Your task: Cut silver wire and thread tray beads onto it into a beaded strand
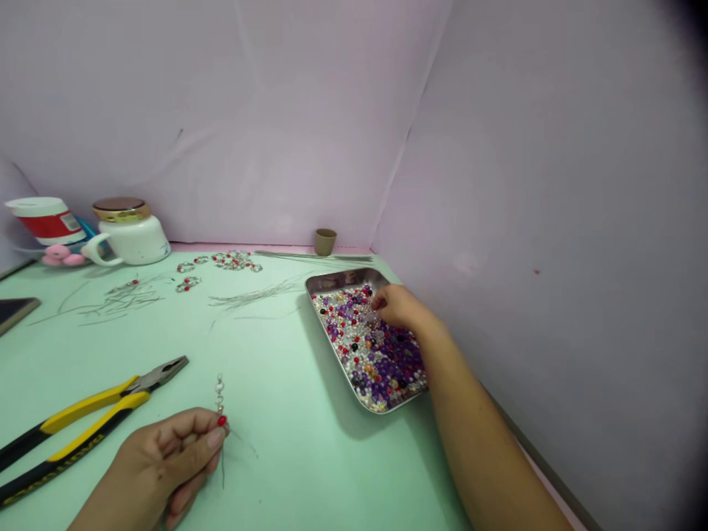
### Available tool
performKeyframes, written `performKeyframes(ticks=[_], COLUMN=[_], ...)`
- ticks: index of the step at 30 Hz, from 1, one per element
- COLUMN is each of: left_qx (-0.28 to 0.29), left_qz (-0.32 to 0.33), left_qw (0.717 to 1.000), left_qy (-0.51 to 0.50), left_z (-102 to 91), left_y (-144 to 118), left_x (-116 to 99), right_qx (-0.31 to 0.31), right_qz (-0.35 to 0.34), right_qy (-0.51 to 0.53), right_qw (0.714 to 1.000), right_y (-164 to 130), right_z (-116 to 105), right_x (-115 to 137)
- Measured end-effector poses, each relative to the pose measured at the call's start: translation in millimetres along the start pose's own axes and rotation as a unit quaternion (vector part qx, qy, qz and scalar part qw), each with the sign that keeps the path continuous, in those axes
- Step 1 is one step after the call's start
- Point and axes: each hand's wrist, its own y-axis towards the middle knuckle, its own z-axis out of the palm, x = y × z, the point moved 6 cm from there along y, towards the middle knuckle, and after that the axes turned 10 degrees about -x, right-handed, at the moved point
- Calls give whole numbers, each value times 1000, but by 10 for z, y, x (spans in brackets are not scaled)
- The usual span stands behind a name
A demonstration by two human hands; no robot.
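Observation:
My left hand [185,461] is closed in a pinch near the front of the table, on a beaded wire [220,391]. A red bead [222,420] shows at its fingertips, with clear beads and small wire loops above it and thin wire ends trailing below. At the right, my right hand [395,306] reaches into a metal tray [343,372] of loose beads [381,346]. Its fingers are drawn together just over the beads; whatever is between them is too small to make out. The beads are purple, red, clear, black and gold.
Yellow-and-black pliers [110,405] lie left of my left hand. Cut wires [248,295] and finished-looking bead pieces [232,259] lie farther back. A lidded white mug [136,240], a red-and-white tub [49,221] and a small olive cup [324,242] stand near the wall.

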Motion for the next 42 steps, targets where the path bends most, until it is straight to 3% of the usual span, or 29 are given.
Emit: performKeyframes(ticks=[5,8,13,19,28,36,39,42], left_qx=[3,3,-10,-25,-2,28,32,32], left_qz=[8,5,22,13,2,38,38,37], left_qw=[1000,1000,1000,1000,1000,999,999,999], left_qy=[-4,-2,-4,-14,-15,-3,-15,-20], left_z=[-5,15,49,54,30,72,73,67], left_y=[8,-10,-45,-81,-20,-163,-174,-172], left_x=[-1,-21,-78,-107,-55,-227,-244,-235], right_qx=[-15,11,77,100,85,129,119,89], right_qz=[42,71,106,124,157,113,115,138], right_qy=[56,121,272,382,391,462,442,375], right_qw=[997,990,953,910,903,870,882,912], right_y=[9,0,-64,-129,-112,-173,-162,-154], right_z=[-15,32,55,-53,-1,-67,-87,-98], right_x=[-47,-61,27,106,19,185,214,174])
